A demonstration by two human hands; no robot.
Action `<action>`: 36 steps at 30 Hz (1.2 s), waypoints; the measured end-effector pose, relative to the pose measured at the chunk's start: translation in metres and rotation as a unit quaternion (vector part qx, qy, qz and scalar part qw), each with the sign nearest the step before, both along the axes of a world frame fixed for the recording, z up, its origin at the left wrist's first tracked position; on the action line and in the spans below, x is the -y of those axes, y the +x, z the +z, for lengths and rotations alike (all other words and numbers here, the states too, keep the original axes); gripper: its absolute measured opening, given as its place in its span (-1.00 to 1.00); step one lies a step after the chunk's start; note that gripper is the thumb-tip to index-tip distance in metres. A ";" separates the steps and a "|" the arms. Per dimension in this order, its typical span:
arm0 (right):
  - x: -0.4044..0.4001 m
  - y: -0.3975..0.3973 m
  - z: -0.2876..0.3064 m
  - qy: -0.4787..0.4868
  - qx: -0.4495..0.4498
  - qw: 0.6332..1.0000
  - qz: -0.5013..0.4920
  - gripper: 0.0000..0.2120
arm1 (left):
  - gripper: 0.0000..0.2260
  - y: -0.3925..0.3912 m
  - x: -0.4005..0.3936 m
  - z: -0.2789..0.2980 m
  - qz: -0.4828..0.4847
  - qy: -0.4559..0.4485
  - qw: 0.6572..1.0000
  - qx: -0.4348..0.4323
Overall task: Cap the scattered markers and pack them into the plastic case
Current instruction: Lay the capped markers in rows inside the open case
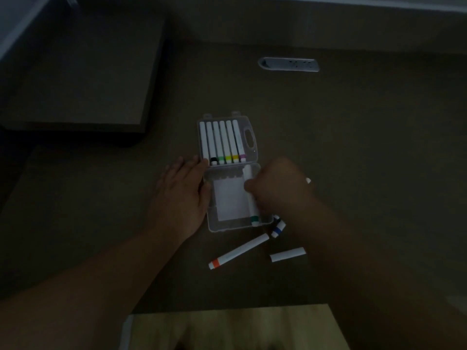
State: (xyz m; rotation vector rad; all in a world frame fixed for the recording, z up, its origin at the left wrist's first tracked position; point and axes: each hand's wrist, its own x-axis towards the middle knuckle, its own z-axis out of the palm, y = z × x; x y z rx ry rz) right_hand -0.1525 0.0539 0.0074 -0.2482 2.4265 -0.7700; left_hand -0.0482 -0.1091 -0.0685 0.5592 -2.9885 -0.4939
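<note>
- Dim room; dark brown table (353, 147) fills the view, with a grey oval socket plate (288, 64) set in it at the far side and a raised dark block (75, 79) at far left.
- Clear plastic case (228, 170) lies open at table centre; the far half holds six white markers (222, 141) side by side, their colour bands at the near end: black, green, yellow, orange, purple visible.
- Near half of the case carries a white paper insert (231, 200).
- Left hand (184, 195) rests flat on the table against the case's left edge, fingers straight and close together.
- Right hand (280, 188) has fingers curled, gripping a green-banded marker (251, 198) over the right side of the near half.
- Orange-banded marker (238, 251) lies on the table just near the case.
- Blue-banded marker (278, 229) sits beside the right wrist, partly hidden.
- Loose white cap (288, 254) lies right of the orange marker.
</note>
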 end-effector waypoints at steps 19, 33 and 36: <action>0.025 -0.008 -0.020 0.092 -0.047 0.991 0.081 -0.76 | -0.51 -0.002 0.003 -0.003 -0.006 -0.008 1.000 0.000; -0.059 -0.026 0.021 0.071 0.032 0.993 -0.090 -0.84 | -0.53 0.000 0.004 -0.005 -0.011 -0.011 1.000 -0.008; -0.072 -0.018 0.008 0.109 0.099 0.985 -0.093 -0.80 | -0.53 0.000 0.003 -0.004 -0.005 -0.013 1.000 -0.007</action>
